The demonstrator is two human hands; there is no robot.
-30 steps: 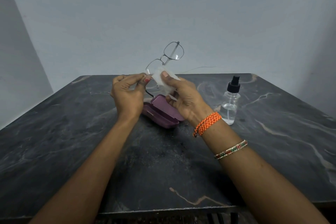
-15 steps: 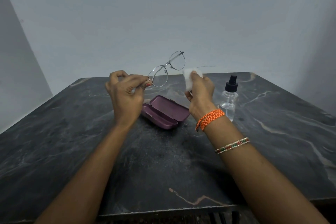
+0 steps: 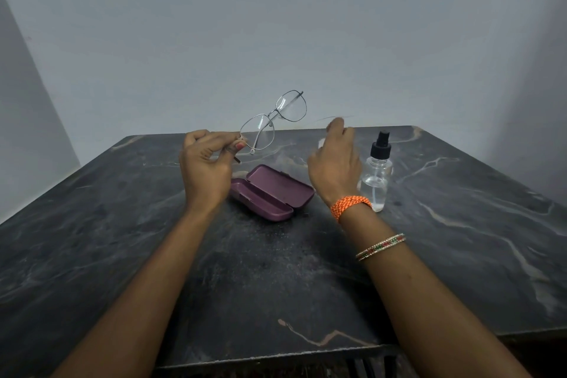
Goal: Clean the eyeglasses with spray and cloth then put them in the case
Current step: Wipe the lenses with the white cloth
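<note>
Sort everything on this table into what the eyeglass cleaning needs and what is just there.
Needed:
thin metal-framed eyeglasses, in the left hand
open purple hard case
clear spray bottle with black pump
white cloth, barely visible behind the right hand

Just there:
dark marbled stone table

- Both forearms are bare from the bottom edge of the frame up to the hands — no sleeve shows on either.
- The left hand (image 3: 204,167) wears nothing on wrist or fingers; one nail near its fingertips is painted a reddish pink.
- The right hand (image 3: 336,167) has a thick braided wristband (image 3: 350,205) at the wrist, orange flecked with white (several strands wound side by side).
- Farther down the right forearm sits a thin bangle (image 3: 380,247) — pale, sparkling edges with red and green sections along its middle.
- The right hand's nails are out of sight.
</note>
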